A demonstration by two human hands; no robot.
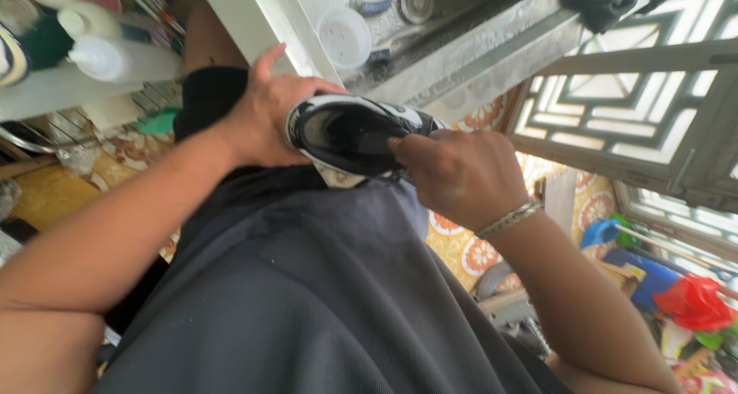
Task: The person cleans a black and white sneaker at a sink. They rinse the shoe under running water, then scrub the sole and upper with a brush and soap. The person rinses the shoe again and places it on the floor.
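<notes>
A black shoe with white trim (350, 136) is held in front of my chest, its opening turned toward me. My left hand (265, 113) grips the heel end from the left, thumb pointing up. My right hand (461, 175) pinches the upper edge near the tongue from the right; a silver chain bracelet (509, 219) sits on that wrist. My dark grey shirt (307, 302) fills the lower middle of the view.
A metal workbench or sink edge (477, 48) with a white plastic cup (344, 34) lies beyond the shoe. White bottles (115, 56) stand on a wire rack at the left. A lattice window frame (638, 109) is at the right, with colourful clutter (692, 302) on the patterned tile floor.
</notes>
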